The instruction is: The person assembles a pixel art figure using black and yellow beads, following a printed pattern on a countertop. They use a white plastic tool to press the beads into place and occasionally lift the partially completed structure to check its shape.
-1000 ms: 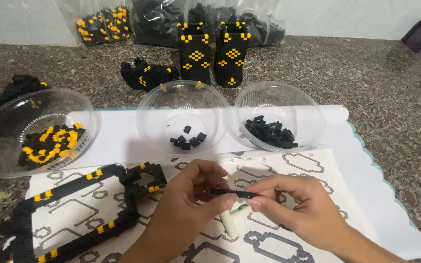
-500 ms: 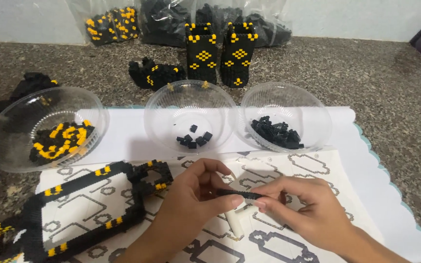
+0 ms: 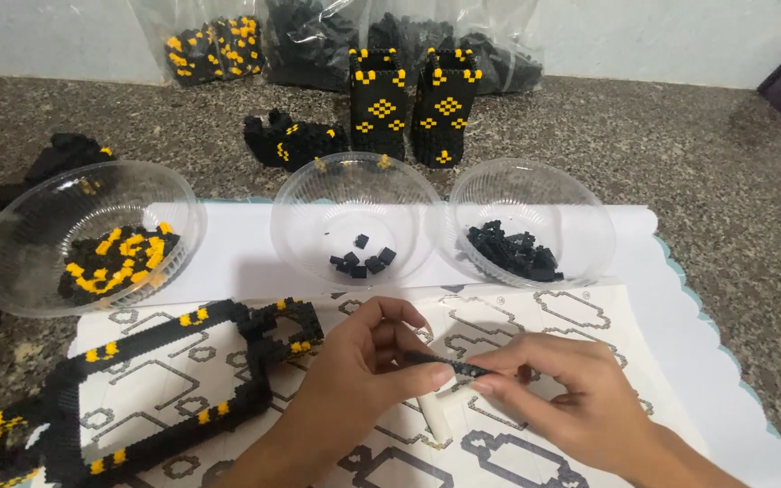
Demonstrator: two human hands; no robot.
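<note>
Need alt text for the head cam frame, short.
Two bare hands, left hand and right hand, pinch a short black brick strip over a patterned sheet. Behind stand three clear bowls of black and yellow bricks; a black-and-yellow brick frame lies at left.

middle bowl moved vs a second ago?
No. The middle bowl keeps its place between the left bowl and right bowl; only the camera shifted.
</note>
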